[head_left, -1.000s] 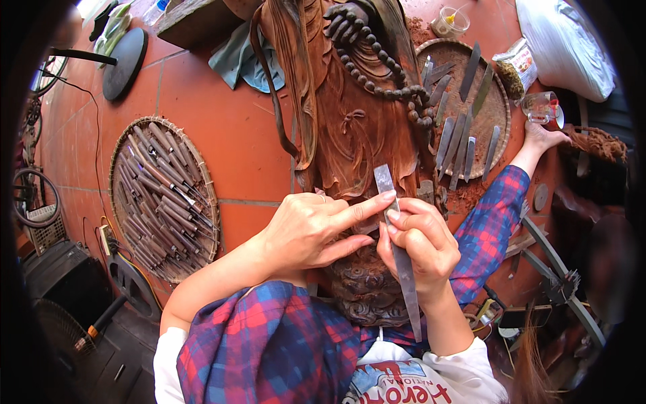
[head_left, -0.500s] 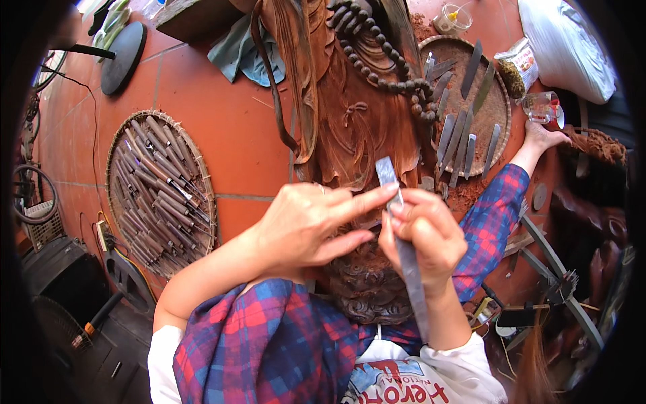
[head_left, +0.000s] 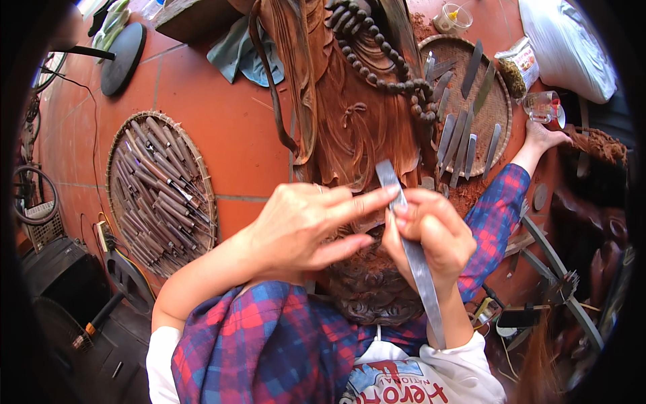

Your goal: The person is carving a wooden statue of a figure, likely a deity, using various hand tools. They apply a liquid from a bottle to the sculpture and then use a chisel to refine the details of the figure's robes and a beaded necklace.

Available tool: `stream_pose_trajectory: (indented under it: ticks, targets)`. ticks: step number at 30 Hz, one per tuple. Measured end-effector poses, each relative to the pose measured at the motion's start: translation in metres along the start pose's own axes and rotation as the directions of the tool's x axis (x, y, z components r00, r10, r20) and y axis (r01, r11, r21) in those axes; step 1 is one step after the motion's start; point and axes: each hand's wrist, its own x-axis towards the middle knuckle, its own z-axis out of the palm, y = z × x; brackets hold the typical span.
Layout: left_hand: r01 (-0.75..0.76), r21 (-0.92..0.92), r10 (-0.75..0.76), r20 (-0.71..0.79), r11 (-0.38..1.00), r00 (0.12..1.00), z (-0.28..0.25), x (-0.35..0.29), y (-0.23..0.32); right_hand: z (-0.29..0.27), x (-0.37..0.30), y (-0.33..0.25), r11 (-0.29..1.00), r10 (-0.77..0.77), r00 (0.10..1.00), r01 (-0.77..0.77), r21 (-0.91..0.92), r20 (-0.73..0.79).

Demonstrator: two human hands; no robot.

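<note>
My right hand (head_left: 439, 237) is closed around a long flat steel chisel blade (head_left: 422, 279), which slants from its squared upper end down toward my right forearm. No wooden handle shows on it. My left hand (head_left: 296, 225) has its index finger stretched out to touch the blade near the upper end, with the thumb apart below. Both hands hover over a brown carved wooden statue (head_left: 377, 138) lying between my legs, its carved bead string (head_left: 387, 84) draped at the far right. Its near part (head_left: 373, 296) shows dense carving, partly hidden by my hands.
At the left, a round woven tray (head_left: 213, 215) holds several wooden-handled carving tools (head_left: 161, 182). Another woven tray (head_left: 506, 101) at the right carries several flat blades (head_left: 452, 141). Beyond it are a drinking glass (head_left: 540, 106), a plastic bag (head_left: 518, 67) and my bare foot (head_left: 542, 137).
My right hand has shifted slightly right, and the blade's lower end has swung right, so it slants more. My left hand stays almost still, index finger at the blade.
</note>
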Motion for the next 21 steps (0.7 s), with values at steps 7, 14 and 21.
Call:
stream_pose_trajectory:
  ticks: [7, 14, 21]
  targets:
    - [-0.017, -0.027, 0.019, 0.071, 0.999, 0.997, 0.003, -0.009, 0.003, -0.013, -0.005, -0.002, 0.999, -0.018, 0.992, 0.014, 0.033, 0.121]
    - [-0.016, 0.030, 0.012, 0.143, 0.999, 0.990, 0.012, -0.014, 0.003, -0.024, -0.008, 0.017, 0.989, -0.128, 0.961, 0.107, 0.099, 0.246]
    - [-0.004, 0.031, 0.000, 0.115, 1.000, 0.993, 0.012, -0.012, 0.004, -0.023, 0.003, 0.023, 0.981, -0.158, 0.948, 0.119, 0.153, 0.277]
